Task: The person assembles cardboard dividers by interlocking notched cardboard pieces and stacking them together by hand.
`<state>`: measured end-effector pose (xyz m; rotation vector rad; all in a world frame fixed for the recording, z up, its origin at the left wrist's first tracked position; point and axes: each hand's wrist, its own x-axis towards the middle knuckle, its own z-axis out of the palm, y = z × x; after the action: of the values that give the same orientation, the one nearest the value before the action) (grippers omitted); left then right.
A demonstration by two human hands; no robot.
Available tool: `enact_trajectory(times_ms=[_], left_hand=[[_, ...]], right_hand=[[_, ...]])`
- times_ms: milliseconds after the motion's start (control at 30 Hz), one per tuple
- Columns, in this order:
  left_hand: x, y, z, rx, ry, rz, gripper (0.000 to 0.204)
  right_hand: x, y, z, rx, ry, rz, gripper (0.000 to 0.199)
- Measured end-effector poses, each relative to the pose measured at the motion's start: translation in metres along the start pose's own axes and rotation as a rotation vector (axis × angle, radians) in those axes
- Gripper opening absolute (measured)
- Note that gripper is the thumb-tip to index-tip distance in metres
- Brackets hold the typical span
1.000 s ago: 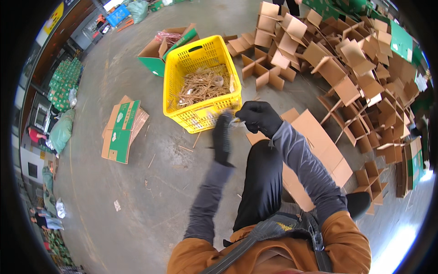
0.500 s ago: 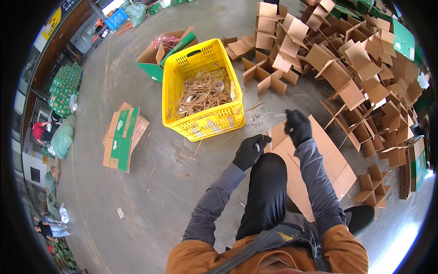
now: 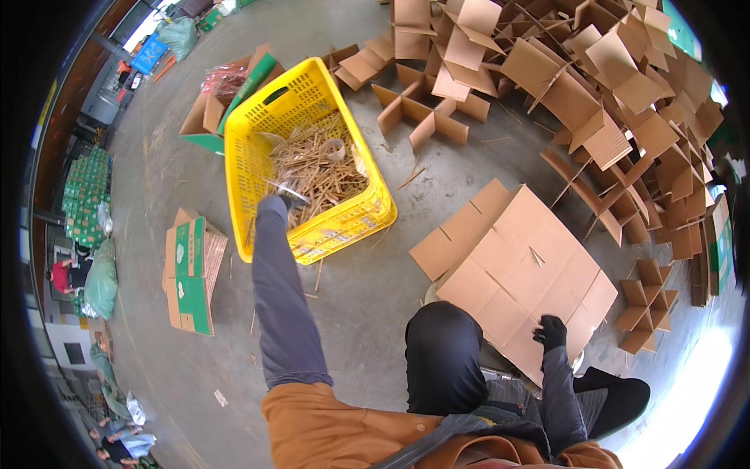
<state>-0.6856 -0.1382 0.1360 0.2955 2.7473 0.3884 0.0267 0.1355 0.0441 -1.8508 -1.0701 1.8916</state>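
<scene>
My left hand, in a black glove, reaches over the near rim into a yellow plastic crate. Thin brown cardboard strips fill the crate's bottom, with a tape roll on top. A pale, narrow strip shows at my left hand, whose fingers are mostly hidden. Low over the near part of a large slit cardboard sheet is my black-gloved right hand, open, its fingers slightly bent and nothing visible in it. A second slit sheet sticks out from beneath at the left.
Interlocked cardboard dividers are heaped at the far right; a single one stands nearer. Behind the crate is an open carton with clear plastic. Folded green-and-brown cartons lie on the left floor. Other people are at the far left.
My left hand has gone from beside the knee into the crate. My right hand has drawn back toward me over the sheet. The sheet now lies differently, with another showing beneath it.
</scene>
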Motion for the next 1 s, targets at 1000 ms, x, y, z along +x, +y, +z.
enact_trajectory(times_ms=[1000], left_hand=[[-0.309,0.262,0.45,-0.632,-0.929,0.122,0.06]], right_hand=[[0.103,0.176,-0.354,-0.608,0.948,0.019,0.061]])
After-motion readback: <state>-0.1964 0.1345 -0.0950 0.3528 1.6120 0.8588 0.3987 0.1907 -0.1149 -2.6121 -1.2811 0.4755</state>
